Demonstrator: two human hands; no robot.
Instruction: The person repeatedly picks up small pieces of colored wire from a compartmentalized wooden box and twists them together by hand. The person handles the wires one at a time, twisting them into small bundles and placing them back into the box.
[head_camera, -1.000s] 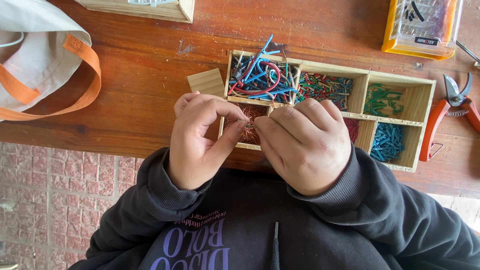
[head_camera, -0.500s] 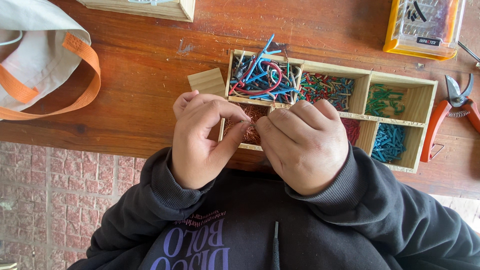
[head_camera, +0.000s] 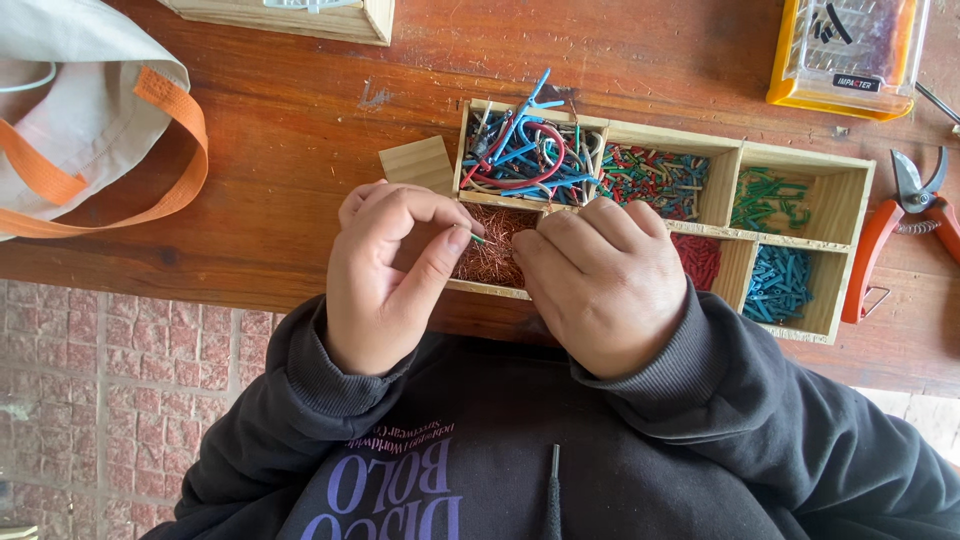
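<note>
My left hand pinches a short green wire piece between thumb and forefinger. My right hand is curled close beside it, fingertips at the other end of the wire, its grip hidden by the knuckles. Both hands hover over the copper-strand compartment of a wooden divided box. The box also holds tangled blue and red wires, mixed insulation bits, green bits, red bits and blue bits.
A small wooden block lies left of the box. Orange-handled cutters rest at the right. A yellow parts case sits at the back right, a beige bag with orange straps at left, another wooden box at the back.
My hands have drawn slightly apart, uncovering the copper strands and the green wire piece between my fingertips.
</note>
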